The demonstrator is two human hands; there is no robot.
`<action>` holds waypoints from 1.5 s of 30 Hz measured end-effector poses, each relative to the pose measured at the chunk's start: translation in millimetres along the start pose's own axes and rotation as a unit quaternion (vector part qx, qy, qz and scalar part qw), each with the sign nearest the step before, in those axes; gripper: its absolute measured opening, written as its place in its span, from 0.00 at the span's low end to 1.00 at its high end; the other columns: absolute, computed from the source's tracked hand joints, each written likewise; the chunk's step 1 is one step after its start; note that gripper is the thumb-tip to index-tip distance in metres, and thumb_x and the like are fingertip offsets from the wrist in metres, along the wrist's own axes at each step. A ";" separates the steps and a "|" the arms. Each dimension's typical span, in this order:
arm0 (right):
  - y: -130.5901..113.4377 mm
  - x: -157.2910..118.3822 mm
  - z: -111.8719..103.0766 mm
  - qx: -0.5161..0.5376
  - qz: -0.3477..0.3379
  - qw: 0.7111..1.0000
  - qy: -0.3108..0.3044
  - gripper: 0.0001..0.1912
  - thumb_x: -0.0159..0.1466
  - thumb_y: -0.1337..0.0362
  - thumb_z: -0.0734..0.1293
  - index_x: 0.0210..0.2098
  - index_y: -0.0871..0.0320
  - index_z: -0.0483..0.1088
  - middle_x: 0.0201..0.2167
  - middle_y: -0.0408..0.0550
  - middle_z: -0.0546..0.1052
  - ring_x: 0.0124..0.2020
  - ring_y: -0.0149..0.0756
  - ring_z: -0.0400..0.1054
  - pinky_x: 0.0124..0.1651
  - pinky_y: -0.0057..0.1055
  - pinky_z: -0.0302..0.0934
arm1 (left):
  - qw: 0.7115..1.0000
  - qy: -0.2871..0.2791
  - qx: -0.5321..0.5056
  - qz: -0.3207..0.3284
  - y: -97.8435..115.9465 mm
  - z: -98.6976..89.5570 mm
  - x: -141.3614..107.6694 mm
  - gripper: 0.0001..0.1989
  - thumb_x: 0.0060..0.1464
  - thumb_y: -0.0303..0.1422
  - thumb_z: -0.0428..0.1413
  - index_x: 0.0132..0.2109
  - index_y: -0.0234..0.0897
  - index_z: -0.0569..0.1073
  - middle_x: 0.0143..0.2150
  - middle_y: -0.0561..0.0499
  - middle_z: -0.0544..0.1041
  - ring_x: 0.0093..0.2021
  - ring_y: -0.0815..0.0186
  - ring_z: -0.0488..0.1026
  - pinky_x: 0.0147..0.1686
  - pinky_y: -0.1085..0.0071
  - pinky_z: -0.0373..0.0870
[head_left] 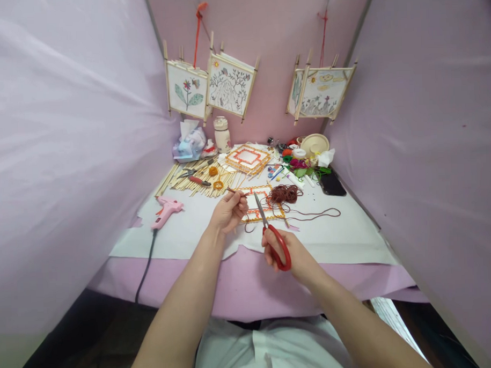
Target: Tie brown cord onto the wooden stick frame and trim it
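**Left hand** [229, 212]: thumb and fingers pressed together, pinching a short brown piece [236, 191], too small to tell whether cord or stick.

**Right hand** [286, 251]: fingers closed around the red-handled scissors [276, 246], part of the handles hidden by the hand; the blades point up, apparently closed, just beside the left hand.

**Frame:** a stick frame [257, 204] with orange trim lies on white paper [183, 235] just past the hands, its near side partly hidden by them and the blades.

**Cord:** brown cord [284, 193] lies heaped on the frame's far right corner, loose strands trailing right.

**Left of hands:** a pink glue gun [166, 212].

**Back:** loose sticks [201, 183], a second frame [247, 159] and a jumble of craft supplies [297, 163], too crowded to make out singly.
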State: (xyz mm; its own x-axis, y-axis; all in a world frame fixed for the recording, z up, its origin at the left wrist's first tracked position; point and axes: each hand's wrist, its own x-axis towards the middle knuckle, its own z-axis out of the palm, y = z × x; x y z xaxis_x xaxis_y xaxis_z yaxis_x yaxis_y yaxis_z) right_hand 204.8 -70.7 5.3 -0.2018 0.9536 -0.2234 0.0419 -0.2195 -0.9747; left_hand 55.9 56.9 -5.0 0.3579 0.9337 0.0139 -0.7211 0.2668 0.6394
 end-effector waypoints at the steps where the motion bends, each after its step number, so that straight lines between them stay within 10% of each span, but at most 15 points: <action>1: -1.2 -1.3 -7.5 -0.039 -0.003 0.999 0.015 0.26 0.59 0.38 0.60 0.29 0.57 0.63 0.17 0.40 0.69 0.14 0.27 0.59 0.18 0.25 0.52 | 1.000 0.005 -0.004 0.009 0.5 -0.6 0.7 0.10 0.42 0.27 0.69 0.30 0.30 0.75 0.22 0.54 0.70 0.23 0.78 0.67 0.25 0.82 0.66; 6: 3.0 -12.6 -75.1 -0.377 -0.052 0.901 0.208 0.17 0.60 0.48 0.63 0.35 0.56 0.68 0.29 0.48 0.76 0.28 0.37 0.68 0.31 0.30 0.57 | 0.998 0.033 -0.009 0.055 5.8 -4.4 4.8 0.10 0.42 0.28 0.68 0.31 0.30 0.75 0.24 0.54 0.71 0.23 0.78 0.66 0.24 0.82 0.63; 11: 16.4 -25.4 -150.1 -0.581 0.085 0.739 0.332 0.20 0.62 0.54 0.60 0.47 0.60 0.68 0.33 0.56 0.78 0.33 0.46 0.72 0.34 0.35 0.57 | 0.995 0.039 0.025 0.083 6.6 -6.5 7.1 0.13 0.39 0.30 0.70 0.31 0.30 0.75 0.25 0.54 0.70 0.23 0.78 0.64 0.22 0.82 0.60; 15: 21.7 -29.7 -178.9 -0.615 0.169 0.685 0.353 0.18 0.62 0.57 0.59 0.45 0.62 0.69 0.34 0.60 0.78 0.37 0.51 0.73 0.37 0.38 0.59 | 0.994 0.053 0.044 0.090 3.3 -7.1 9.6 0.14 0.36 0.30 0.71 0.30 0.30 0.75 0.28 0.54 0.70 0.24 0.79 0.62 0.20 0.82 0.57; 21: 36.5 -27.1 -196.2 -0.571 0.241 0.692 0.370 0.21 0.61 0.51 0.61 0.39 0.64 0.72 0.36 0.64 0.77 0.38 0.54 0.73 0.33 0.38 0.60 | 0.992 0.053 0.074 0.087 1.7 -6.9 10.1 0.15 0.35 0.32 0.71 0.30 0.30 0.76 0.27 0.54 0.69 0.24 0.78 0.62 0.21 0.81 0.58; 28: 28.7 -21.0 -175.4 -0.629 0.097 0.639 0.432 0.20 0.62 0.54 0.64 0.44 0.65 0.72 0.45 0.67 0.73 0.48 0.59 0.67 0.44 0.47 0.60 | 0.991 0.052 0.092 0.082 2.4 -6.4 10.1 0.15 0.33 0.33 0.72 0.29 0.31 0.77 0.24 0.55 0.66 0.24 0.78 0.60 0.21 0.81 0.57; 30: 21.5 -12.5 -147.1 -0.612 -0.013 0.680 0.405 0.14 0.63 0.58 0.63 0.43 0.60 0.73 0.44 0.61 0.74 0.48 0.54 0.67 0.47 0.46 0.59 | 0.989 0.056 0.112 0.080 1.9 -5.6 10.0 0.16 0.32 0.34 0.72 0.29 0.30 0.78 0.24 0.54 0.66 0.25 0.77 0.61 0.21 0.82 0.57; 34: 19.0 11.2 -75.9 -0.518 -0.225 0.815 0.129 0.06 0.64 0.62 0.64 0.40 0.54 0.72 0.42 0.50 0.75 0.46 0.41 0.68 0.50 0.39 0.57 | 0.982 0.066 0.158 0.078 -0.3 -4.1 9.3 0.16 0.32 0.35 0.72 0.29 0.31 0.78 0.25 0.53 0.68 0.26 0.77 0.62 0.22 0.82 0.58; 39: 32.9 30.2 -25.2 -0.531 -0.225 0.814 0.074 0.02 0.62 0.65 0.66 0.34 0.56 0.70 0.37 0.49 0.73 0.44 0.42 0.65 0.47 0.40 0.52 | 0.977 0.050 0.191 0.079 -1.9 -3.3 8.2 0.14 0.35 0.36 0.71 0.28 0.31 0.78 0.26 0.52 0.70 0.25 0.77 0.61 0.22 0.80 0.56; 45: 28.1 37.0 -35.7 -0.519 -0.252 0.814 0.062 0.07 0.65 0.71 0.60 0.31 0.57 0.66 0.34 0.48 0.72 0.40 0.39 0.63 0.44 0.37 0.51 | 0.951 0.022 0.303 0.052 -6.4 -4.2 6.0 0.13 0.40 0.37 0.68 0.29 0.31 0.79 0.24 0.51 0.70 0.23 0.75 0.61 0.22 0.77 0.55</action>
State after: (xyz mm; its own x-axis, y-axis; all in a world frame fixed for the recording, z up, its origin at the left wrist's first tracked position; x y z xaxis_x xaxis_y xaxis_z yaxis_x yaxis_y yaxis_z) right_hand 233.4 -34.2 -30.5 -0.3521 0.8961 0.2701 0.8021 0.4376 -0.4064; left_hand 60.3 61.8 -12.2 0.2694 0.9599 0.0774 -0.2716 -0.0014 0.9624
